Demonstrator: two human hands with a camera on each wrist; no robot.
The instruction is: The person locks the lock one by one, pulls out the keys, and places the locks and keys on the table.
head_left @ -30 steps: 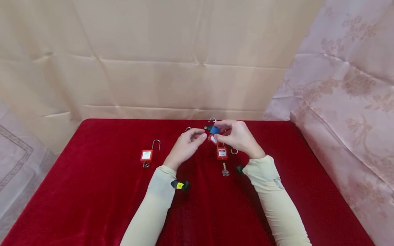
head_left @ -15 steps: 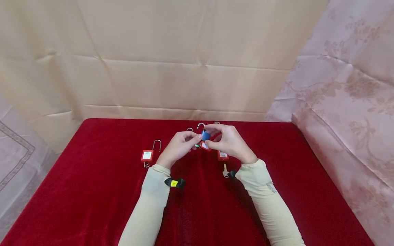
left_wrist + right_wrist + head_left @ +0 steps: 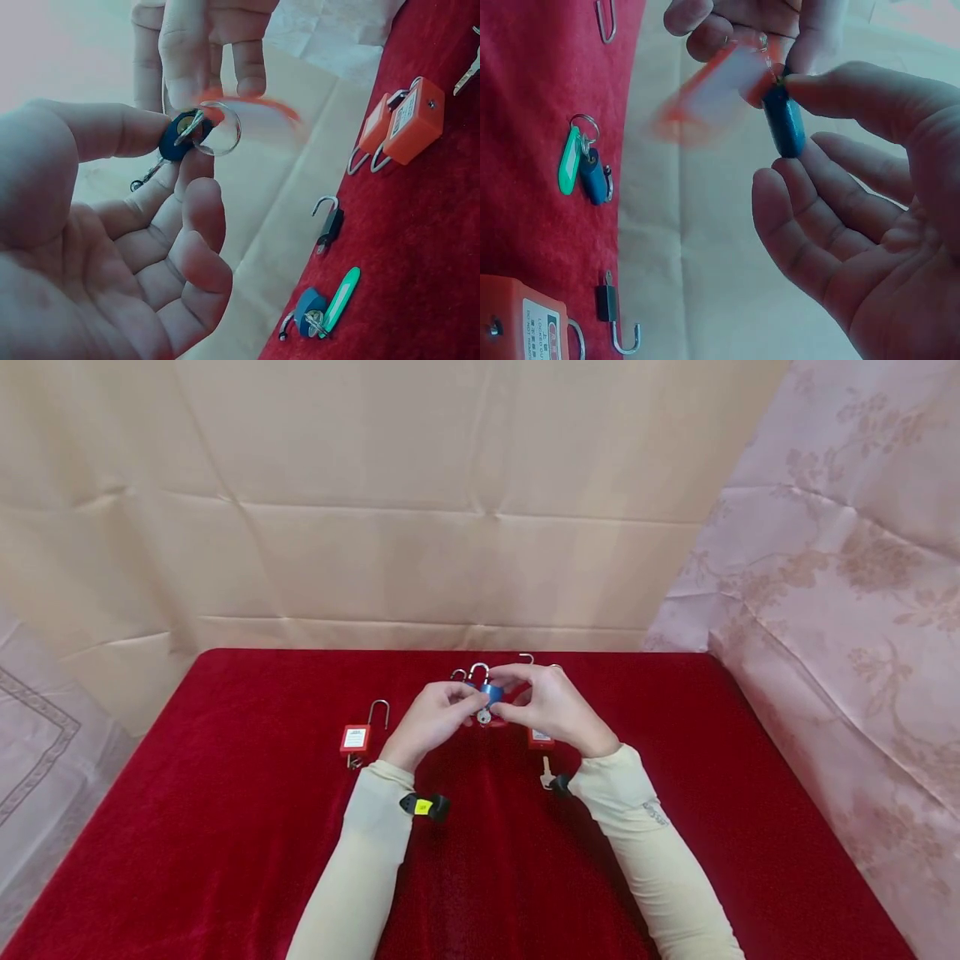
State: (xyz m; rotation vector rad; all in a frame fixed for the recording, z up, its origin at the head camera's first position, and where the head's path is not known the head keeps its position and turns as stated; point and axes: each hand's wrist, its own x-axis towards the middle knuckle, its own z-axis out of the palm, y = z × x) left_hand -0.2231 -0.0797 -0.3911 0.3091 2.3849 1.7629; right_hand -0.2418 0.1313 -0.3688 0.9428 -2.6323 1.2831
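Both hands meet at the far middle of the red-covered worktop [image 3: 225, 827], around a small blue padlock [image 3: 492, 694] that appears to be raised off the cloth. The left hand [image 3: 431, 718] pinches its body between thumb and bent forefinger. The right hand [image 3: 551, 703] closes on it from the other side, thumb by the keyway end and curled fingertips against the far end, so both grips are narrow. A key [image 3: 189, 127] sits in the keyway, and from it hang a split ring [image 3: 218, 127] and a red tag [image 3: 705, 94], the tag blurred. The shackle [image 3: 478, 669] points to the far side; whether both its legs are seated cannot be told.

Just beyond the left hand lies a second blue padlock [image 3: 593, 176] with a green tag [image 3: 569, 160], and beyond the right hand a black padlock [image 3: 331, 227], its hooked shackle extended. A red padlock [image 3: 355, 738] lies well to the left, its shackle raised.

The step in hand seems to be working the keyed lock between the fingers. The next move probably calls for a firm hold on the body by one hand, while the other turns the key or guides the shackle, the tag hanging free.
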